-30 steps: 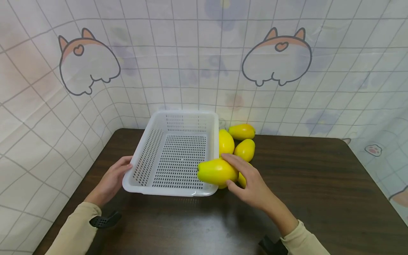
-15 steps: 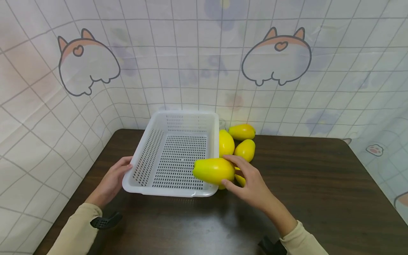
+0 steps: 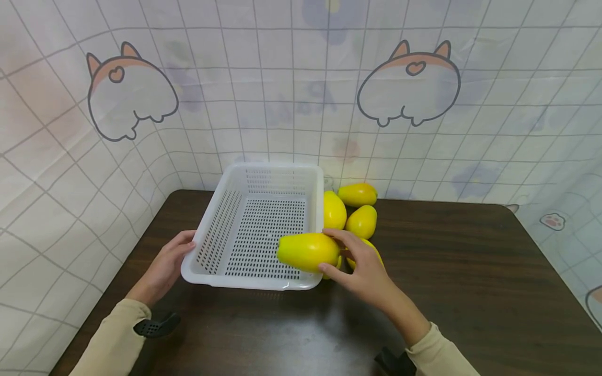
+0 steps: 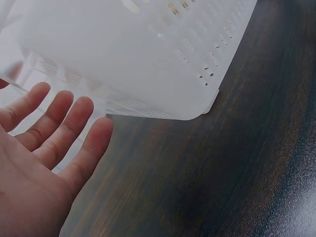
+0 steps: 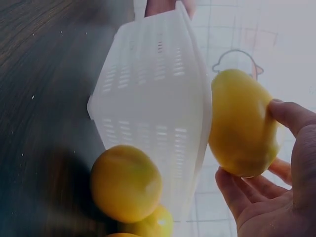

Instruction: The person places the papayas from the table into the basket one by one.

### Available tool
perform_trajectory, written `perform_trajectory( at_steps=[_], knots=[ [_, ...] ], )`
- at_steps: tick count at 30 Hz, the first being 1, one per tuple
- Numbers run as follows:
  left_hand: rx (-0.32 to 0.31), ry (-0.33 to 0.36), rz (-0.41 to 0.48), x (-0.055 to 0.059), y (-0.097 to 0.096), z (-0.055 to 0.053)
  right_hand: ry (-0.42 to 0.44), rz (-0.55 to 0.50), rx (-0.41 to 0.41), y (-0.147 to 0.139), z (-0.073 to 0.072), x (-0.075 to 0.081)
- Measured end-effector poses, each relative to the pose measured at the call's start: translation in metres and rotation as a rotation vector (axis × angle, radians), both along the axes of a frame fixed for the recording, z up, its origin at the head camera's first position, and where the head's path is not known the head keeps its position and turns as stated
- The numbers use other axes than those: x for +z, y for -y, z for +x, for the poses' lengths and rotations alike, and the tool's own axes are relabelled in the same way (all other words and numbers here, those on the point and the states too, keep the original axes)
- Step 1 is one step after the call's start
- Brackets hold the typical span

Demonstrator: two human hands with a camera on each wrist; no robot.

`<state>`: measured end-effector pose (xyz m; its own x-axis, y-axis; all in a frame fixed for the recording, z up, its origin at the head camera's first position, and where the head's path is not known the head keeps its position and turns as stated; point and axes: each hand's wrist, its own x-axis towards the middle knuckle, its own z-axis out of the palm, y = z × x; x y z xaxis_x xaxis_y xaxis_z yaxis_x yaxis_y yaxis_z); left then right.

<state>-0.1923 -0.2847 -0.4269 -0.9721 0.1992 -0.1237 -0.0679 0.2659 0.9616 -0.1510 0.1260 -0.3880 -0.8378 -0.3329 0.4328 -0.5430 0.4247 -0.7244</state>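
Observation:
A white perforated plastic basket (image 3: 256, 282) stands on the table. My left hand (image 3: 164, 263) holds its left rim near the front corner, thumb on the rim; in the left wrist view the fingers (image 4: 81, 113) extend along the outer wall. My right hand (image 3: 367, 274) grips a yellow papaya (image 3: 305, 252) by its rounder end, thumb on the near side and fingers on the far side. The papaya lies level above the basket's front right corner, its greenish narrow tip pointing left over the inside. In the right wrist view the held papaya (image 5: 242, 123) shows above the basket rim.
Several more yellow papayas (image 3: 361, 222) lie against and beside the basket's right wall, one (image 3: 357, 194) near the back wall. Dark wood table (image 3: 461, 271) extends to the right. Grid-patterned cloth (image 3: 301, 104) hangs close behind it. Black wrist straps (image 3: 157, 325) are on both arms.
My right hand has moved the papaya slightly left, further over the basket's inside. More of a papaya behind the right hand shows. The left hand and the basket have stayed in place.

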Motion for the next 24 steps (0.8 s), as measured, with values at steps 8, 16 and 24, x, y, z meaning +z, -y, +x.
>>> perform_trajectory(
  at_steps=[8, 16, 24],
  knots=[
    [0.001, -0.002, -0.005, -0.001, 0.001, -0.001, 0.02, 0.001, 0.015, 0.007, -0.001, 0.0],
    [-0.002, 0.011, 0.001, -0.001, 0.002, -0.001, 0.008, 0.002, 0.027, 0.015, -0.003, -0.005],
    [-0.011, -0.004, -0.001, -0.001, 0.002, -0.002, 0.012, 0.002, 0.045, 0.023, -0.005, -0.006]
  ],
)
